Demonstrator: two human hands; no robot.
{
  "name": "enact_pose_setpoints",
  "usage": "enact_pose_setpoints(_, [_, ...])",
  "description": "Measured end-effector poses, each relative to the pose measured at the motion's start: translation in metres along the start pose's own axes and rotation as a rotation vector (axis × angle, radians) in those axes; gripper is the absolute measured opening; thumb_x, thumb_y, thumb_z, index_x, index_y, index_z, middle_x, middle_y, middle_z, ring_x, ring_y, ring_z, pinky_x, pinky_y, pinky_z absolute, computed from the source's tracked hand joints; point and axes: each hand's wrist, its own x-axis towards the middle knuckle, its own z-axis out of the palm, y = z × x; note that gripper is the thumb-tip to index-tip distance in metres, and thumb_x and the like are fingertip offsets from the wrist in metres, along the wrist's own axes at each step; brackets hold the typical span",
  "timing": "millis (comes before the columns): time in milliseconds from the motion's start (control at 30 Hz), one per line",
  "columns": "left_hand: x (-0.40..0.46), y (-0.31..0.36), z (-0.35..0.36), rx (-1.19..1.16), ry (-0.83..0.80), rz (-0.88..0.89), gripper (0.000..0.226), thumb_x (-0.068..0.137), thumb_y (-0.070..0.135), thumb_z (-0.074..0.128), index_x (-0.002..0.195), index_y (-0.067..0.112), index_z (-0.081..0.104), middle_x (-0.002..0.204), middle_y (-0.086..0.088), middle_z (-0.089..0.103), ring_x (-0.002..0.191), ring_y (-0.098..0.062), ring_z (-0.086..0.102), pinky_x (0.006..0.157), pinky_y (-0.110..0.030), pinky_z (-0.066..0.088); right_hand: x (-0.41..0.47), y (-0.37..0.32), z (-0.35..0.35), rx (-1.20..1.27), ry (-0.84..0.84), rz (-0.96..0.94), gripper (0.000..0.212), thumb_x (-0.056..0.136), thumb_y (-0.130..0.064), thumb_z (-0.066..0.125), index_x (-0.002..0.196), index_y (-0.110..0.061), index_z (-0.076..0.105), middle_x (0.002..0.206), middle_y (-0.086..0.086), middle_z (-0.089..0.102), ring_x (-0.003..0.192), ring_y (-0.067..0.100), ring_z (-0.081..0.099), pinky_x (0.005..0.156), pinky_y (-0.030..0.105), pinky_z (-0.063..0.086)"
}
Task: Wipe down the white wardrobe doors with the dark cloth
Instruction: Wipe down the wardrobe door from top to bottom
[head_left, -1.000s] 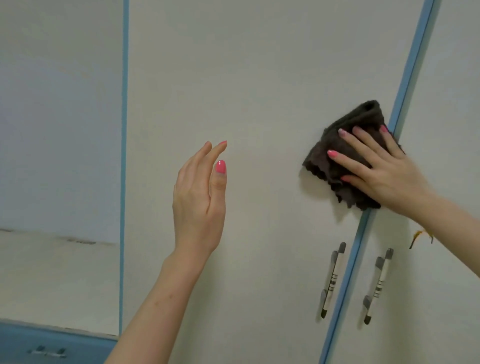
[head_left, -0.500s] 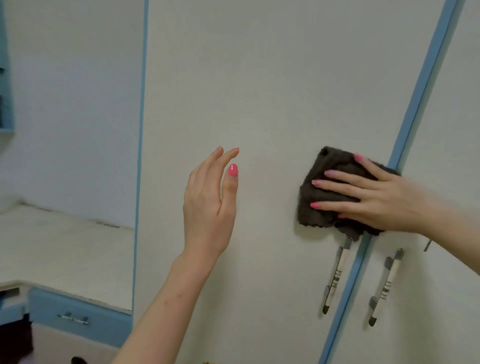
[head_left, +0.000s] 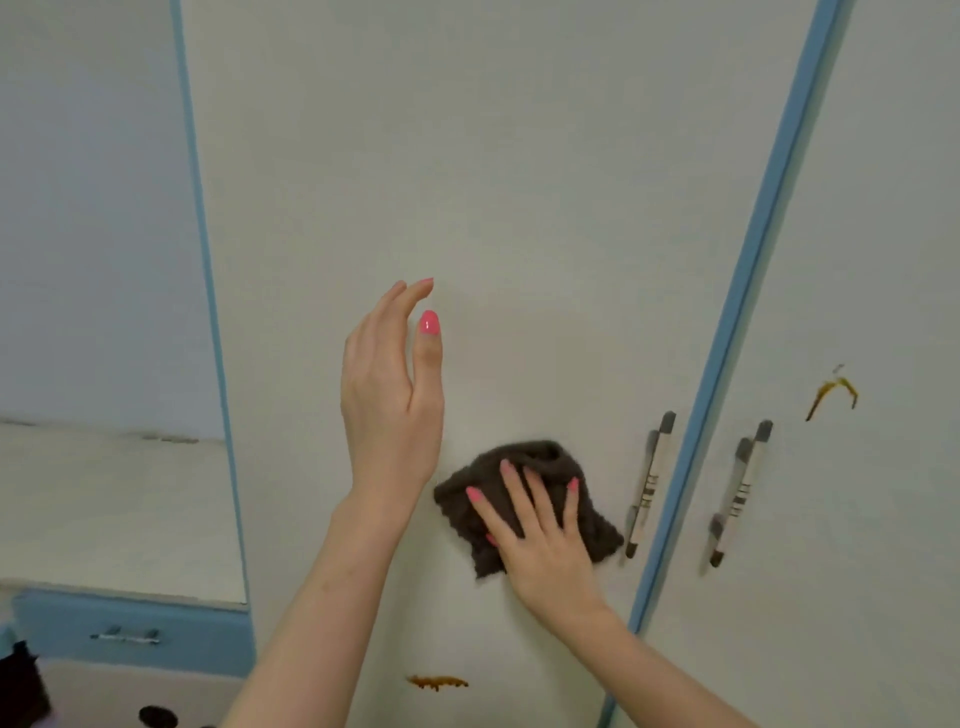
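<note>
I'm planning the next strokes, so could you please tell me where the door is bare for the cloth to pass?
Free: the wide white door panel above both hands, between the two blue strips. Crowded: low right, where the right hand presses the dark cloth beside the door handle, and below, near the brown stain. The left hand hovers open.

No text, label, brand or number can be read anywhere. The two slim white-and-grey bar handles on the white wardrobe doors carry short dark stripes, which seem to be plain decoration, not lettering. The brownish-yellow smears on the doors form no legible sign.
</note>
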Motion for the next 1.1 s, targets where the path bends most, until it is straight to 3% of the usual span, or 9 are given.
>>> enact_pose_setpoints(100, [-0.001,-0.012,-0.004,0.027,-0.035,-0.001,0.043,0.097,0.038,0.027,0.130,0.025,0.052,0.138,0.006,0.050,0.128,-0.005,0.037,0.100,-0.001,0.017,-0.040,0.000,0.014,-0.032,-0.091,-0.181,0.070,0.084,-0.021,0.042,0.150,-0.028,0.018,0.160,0.011,-0.006,0.138,0.027,0.024,0.116,0.055,-0.004])
enact_pose_setpoints(200, [0.000,-0.020,-0.010,0.017,-0.045,-0.011,0.041,0.098,0.036,0.028,0.129,0.024,0.052,0.138,0.006,0.050,0.128,-0.004,0.037,0.099,-0.001,0.017,-0.025,0.016,0.005,-0.040,-0.055,-0.264,0.069,0.088,-0.015,0.041,0.151,-0.028,0.016,0.160,0.008,-0.002,0.142,0.025,0.016,0.117,0.053,-0.004])
enact_pose_setpoints(333, [0.002,-0.025,-0.014,-0.018,-0.032,-0.011,0.042,0.098,0.037,0.027,0.128,0.024,0.052,0.137,0.005,0.052,0.127,-0.004,0.038,0.103,-0.009,0.022,0.052,0.033,-0.027,0.062,0.159,0.008,0.065,0.092,-0.018,0.053,0.149,-0.026,0.023,0.156,0.011,0.018,0.147,0.024,0.007,0.116,0.057,0.004])
enact_pose_setpoints(500, [-0.001,-0.035,-0.024,-0.049,-0.007,-0.050,0.040,0.098,0.037,0.028,0.129,0.026,0.051,0.136,0.005,0.052,0.128,-0.009,0.041,0.106,-0.025,0.029,0.136,0.022,-0.052,0.107,0.304,0.263,0.050,0.097,-0.027,0.049,0.145,-0.021,0.036,0.152,0.013,0.026,0.143,0.034,0.019,0.113,0.063,0.010])
enact_pose_setpoints(567, [-0.003,-0.043,-0.030,-0.052,0.014,-0.068,0.041,0.097,0.037,0.028,0.128,0.026,0.052,0.135,0.006,0.053,0.128,-0.009,0.041,0.107,-0.028,0.030,0.131,0.009,-0.045,0.076,0.301,0.190,0.049,0.097,-0.033,0.048,0.144,-0.023,0.039,0.152,0.010,0.027,0.142,0.033,0.022,0.113,0.063,0.013])
enact_pose_setpoints(700, [-0.008,-0.056,-0.042,-0.043,0.031,-0.110,0.039,0.097,0.036,0.030,0.127,0.024,0.052,0.134,0.005,0.053,0.127,-0.010,0.042,0.107,-0.032,0.032,0.083,-0.018,-0.014,0.001,0.142,-0.251,0.052,0.094,-0.029,0.050,0.145,-0.024,0.039,0.153,0.004,0.031,0.142,0.025,0.026,0.115,0.057,0.013])
enact_pose_setpoints(867, [-0.016,-0.063,-0.054,-0.017,0.004,-0.155,0.034,0.097,0.033,0.036,0.128,0.026,0.050,0.136,0.005,0.051,0.127,-0.013,0.042,0.106,-0.031,0.033,0.051,-0.034,0.008,-0.056,-0.099,-0.645,0.054,0.095,-0.009,0.027,0.148,-0.017,0.030,0.156,0.005,0.022,0.145,0.024,0.019,0.118,0.053,0.001])
enact_pose_setpoints(967, [-0.013,-0.069,-0.062,-0.024,0.021,-0.166,0.033,0.097,0.030,0.038,0.126,0.025,0.051,0.133,0.005,0.052,0.125,-0.014,0.045,0.104,-0.035,0.036,0.070,-0.028,-0.004,-0.048,-0.080,-0.642,0.055,0.095,-0.004,0.030,0.148,-0.018,0.030,0.156,0.006,0.025,0.145,0.023,0.020,0.118,0.051,0.002])
enact_pose_setpoints(1100, [-0.008,-0.080,-0.069,-0.048,0.083,-0.200,0.031,0.096,0.026,0.040,0.123,0.022,0.055,0.124,0.008,0.055,0.117,-0.011,0.049,0.101,-0.036,0.039,0.141,-0.012,-0.041,0.029,0.136,-0.346,0.052,0.097,-0.003,0.029,0.144,-0.020,0.039,0.151,0.010,0.035,0.141,0.025,0.030,0.115,0.053,0.015])
